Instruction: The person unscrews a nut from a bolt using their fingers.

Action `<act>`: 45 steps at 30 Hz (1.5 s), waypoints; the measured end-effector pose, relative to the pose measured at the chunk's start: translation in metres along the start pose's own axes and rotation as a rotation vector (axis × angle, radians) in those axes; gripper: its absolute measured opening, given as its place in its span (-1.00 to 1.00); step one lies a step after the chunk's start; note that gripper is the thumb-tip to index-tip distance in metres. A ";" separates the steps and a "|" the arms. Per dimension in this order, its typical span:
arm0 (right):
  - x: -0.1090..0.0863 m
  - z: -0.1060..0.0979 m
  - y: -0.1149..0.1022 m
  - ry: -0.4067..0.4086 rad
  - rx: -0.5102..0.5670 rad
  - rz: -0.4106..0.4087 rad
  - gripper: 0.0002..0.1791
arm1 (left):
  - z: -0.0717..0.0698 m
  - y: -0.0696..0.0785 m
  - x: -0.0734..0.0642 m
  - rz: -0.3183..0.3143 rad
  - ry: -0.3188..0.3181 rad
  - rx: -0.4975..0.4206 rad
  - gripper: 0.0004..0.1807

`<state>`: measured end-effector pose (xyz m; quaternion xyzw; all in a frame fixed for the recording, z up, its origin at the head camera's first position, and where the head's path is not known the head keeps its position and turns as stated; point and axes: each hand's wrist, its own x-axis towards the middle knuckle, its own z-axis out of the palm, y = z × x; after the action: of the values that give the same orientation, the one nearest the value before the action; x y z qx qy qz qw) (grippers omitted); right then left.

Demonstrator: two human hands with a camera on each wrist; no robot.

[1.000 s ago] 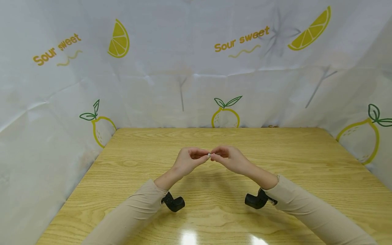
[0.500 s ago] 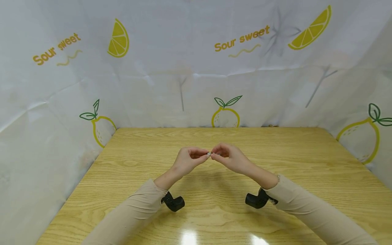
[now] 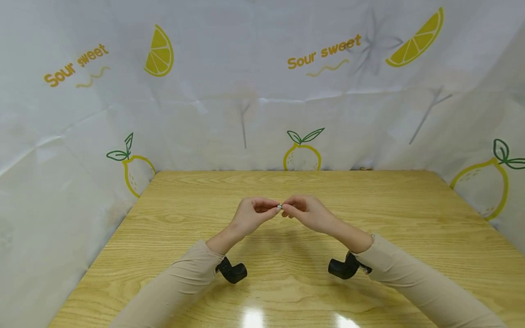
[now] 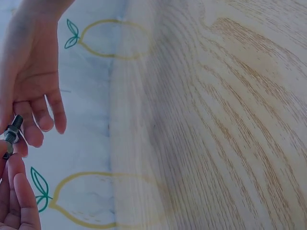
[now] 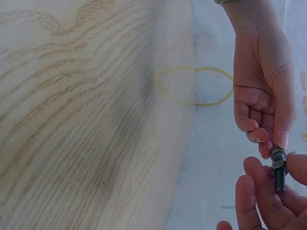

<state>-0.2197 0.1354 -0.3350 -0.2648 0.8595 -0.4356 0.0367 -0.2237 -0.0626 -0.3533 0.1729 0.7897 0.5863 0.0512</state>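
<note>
Near the middle of the head view, my two hands meet above the wooden table, fingertips close together. A small metal bolt [image 5: 280, 185] with a threaded shank lies between them. My left hand [image 3: 252, 216] pinches the bolt's head end between thumb and fingers; in the right wrist view it reaches down from the top. On the shank sits a nut [image 5: 278, 165]. My right hand [image 3: 308, 213] has its thumb and index finger at the nut, pinching it from either side, with its other fingers loosely bent. The threaded tip sticks out past the nut, toward the right hand.
The wood-grain table [image 3: 197, 196] spreads below and around the hands. A white cloth [image 3: 213, 68] printed with lemons hangs behind it and at both sides. Black wrist mounts [image 3: 234, 271] hang under both sleeves.
My right hand's fingers rise slightly, then come back down and shift around the nut. My left hand stays in place, still pinching the bolt.
</note>
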 end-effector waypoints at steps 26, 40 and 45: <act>0.000 0.002 0.004 0.068 -0.042 -0.051 -0.78 | 0.001 -0.003 0.001 0.008 0.006 -0.027 -0.77; 0.001 0.002 0.002 0.052 -0.035 -0.040 -0.77 | 0.000 -0.001 0.001 0.018 0.001 -0.013 -0.74; -0.001 0.001 0.001 0.055 -0.063 -0.036 -0.81 | 0.000 -0.001 0.001 0.007 0.006 -0.019 -0.75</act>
<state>-0.2195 0.1356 -0.3367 -0.2690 0.8686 -0.4162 -0.0032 -0.2245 -0.0626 -0.3543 0.1737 0.7837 0.5943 0.0485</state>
